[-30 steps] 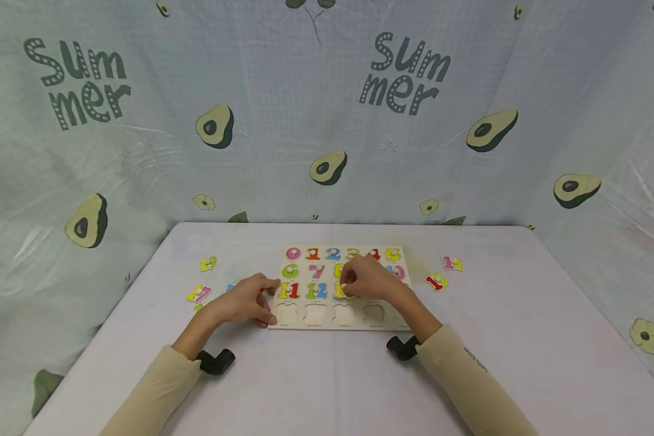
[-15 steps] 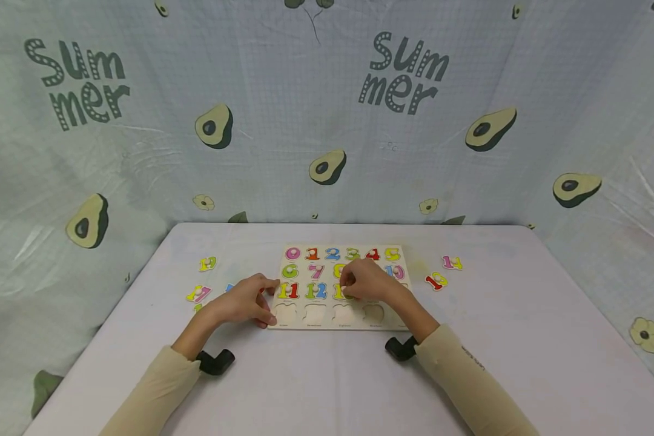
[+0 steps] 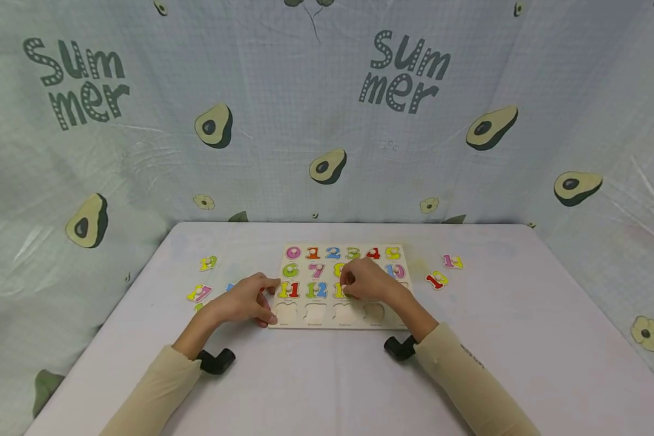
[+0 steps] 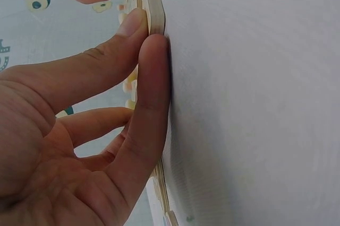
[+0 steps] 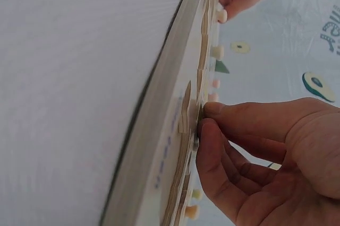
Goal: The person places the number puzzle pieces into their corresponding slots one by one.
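A wooden number puzzle board (image 3: 329, 324) lies flat on the table, with colourful knobbed number pieces in its upper rows and bare-wood recesses along its front row. My left hand (image 3: 244, 300) pinches the board's left edge. In the left wrist view, the thumb (image 4: 106, 67) lies on the top face and a finger (image 4: 154, 77) against the edge. Over the third row, my right hand (image 3: 367, 278) pinches a number piece (image 3: 337, 291) with a yellow 1; its second digit is hidden. The right wrist view shows thumb and forefinger (image 5: 211, 146) together close to the board's surface.
Loose number pieces lie left of the board, among them a 19 (image 3: 208, 263), a 17 (image 3: 198, 293) and a blue piece (image 3: 229, 287) partly behind my left hand. At right are a 14 (image 3: 453, 261) and a red-and-yellow piece (image 3: 436, 280). A printed curtain (image 3: 272, 121) hangs behind the table.
The piece under my right fingers has shifted slightly and sits flatter on the board than one second ago. Both hands stay almost in place.
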The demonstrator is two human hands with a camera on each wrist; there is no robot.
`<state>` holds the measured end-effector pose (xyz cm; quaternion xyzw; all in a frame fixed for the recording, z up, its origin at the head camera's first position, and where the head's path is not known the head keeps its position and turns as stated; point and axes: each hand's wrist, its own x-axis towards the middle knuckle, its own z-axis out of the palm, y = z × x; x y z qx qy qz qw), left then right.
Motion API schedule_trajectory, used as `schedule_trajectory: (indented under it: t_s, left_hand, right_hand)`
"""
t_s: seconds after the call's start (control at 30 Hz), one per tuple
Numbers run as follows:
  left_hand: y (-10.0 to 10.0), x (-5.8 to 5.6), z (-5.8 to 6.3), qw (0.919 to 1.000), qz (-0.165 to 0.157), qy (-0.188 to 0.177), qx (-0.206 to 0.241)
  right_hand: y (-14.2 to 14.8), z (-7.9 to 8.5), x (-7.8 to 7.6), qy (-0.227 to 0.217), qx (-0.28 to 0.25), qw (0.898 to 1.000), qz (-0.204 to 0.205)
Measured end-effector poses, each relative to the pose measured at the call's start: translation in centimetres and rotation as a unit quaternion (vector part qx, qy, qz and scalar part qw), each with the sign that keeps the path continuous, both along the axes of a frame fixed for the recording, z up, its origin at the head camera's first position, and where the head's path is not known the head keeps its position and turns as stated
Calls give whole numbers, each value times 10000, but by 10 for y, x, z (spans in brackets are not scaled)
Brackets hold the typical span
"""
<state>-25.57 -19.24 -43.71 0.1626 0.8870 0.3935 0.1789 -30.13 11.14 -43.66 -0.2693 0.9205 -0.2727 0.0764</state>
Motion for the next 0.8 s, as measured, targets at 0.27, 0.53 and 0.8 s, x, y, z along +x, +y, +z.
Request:
schedule_trajectory:
  t_s: [0.27,0.53,0.8]
  left_hand:
    - [0,-1,1,10000,5,-9,-6]
    - [0,-1,0,10000,29,-31,-15]
    - [0,-1,1,10000,67,-33,-14]
  right_hand:
    - [-1,3,0,-96,197,9998,-4]
    - [1,3,-2,-388,107,9992,-20]
    - [4,5,-5,-823,71,9966,-6]
